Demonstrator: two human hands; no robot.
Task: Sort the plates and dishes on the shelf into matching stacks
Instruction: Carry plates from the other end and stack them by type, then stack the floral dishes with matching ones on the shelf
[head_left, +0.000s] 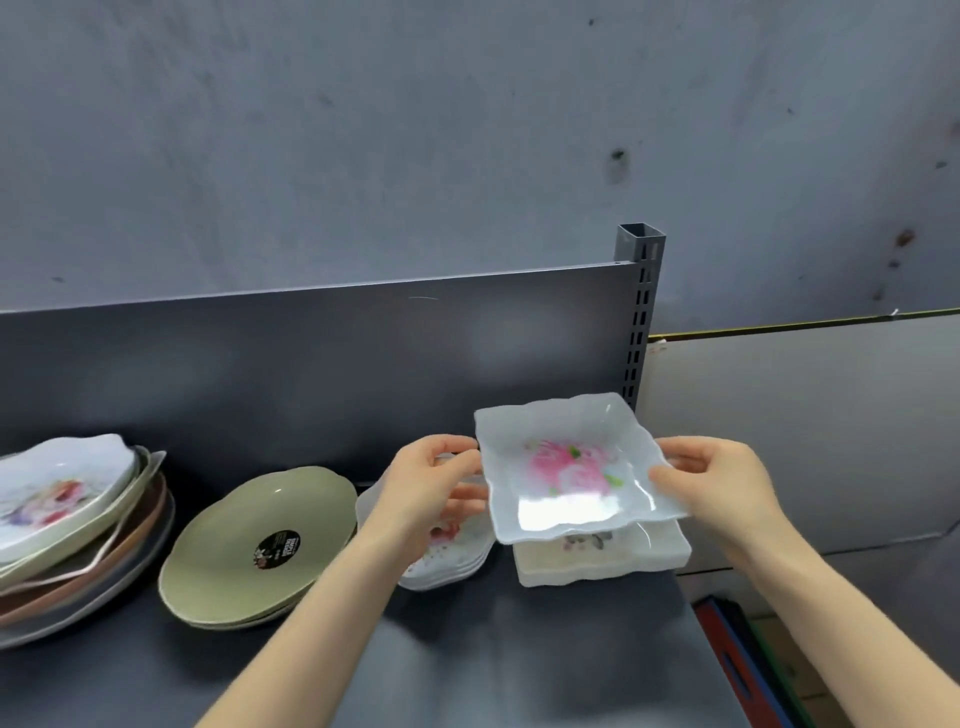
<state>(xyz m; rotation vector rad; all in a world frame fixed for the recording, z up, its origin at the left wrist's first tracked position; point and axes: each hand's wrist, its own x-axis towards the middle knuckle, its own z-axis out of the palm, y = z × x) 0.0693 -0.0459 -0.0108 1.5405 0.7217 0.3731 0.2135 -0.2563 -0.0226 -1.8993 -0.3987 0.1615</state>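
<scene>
The dish (571, 467), square and white with a wavy rim and a pink flower in its middle, is held in the air at the right end of the shelf (493, 649), tilted slightly toward the camera. The left hand (431, 483) pinches its left edge and the right hand (717, 483) pinches its right edge, thumbs on top. Directly below it sits a square stack (602, 564) of similar white dishes. Just left of that, partly behind the left wrist, is a floral stack (452, 556) of small dishes. Further left lie the green plates (260, 540), the top one bearing a dark round label. At the far left a mixed pile (78, 525) leans unevenly. A slotted post (641, 291) rises behind the dish.
</scene>
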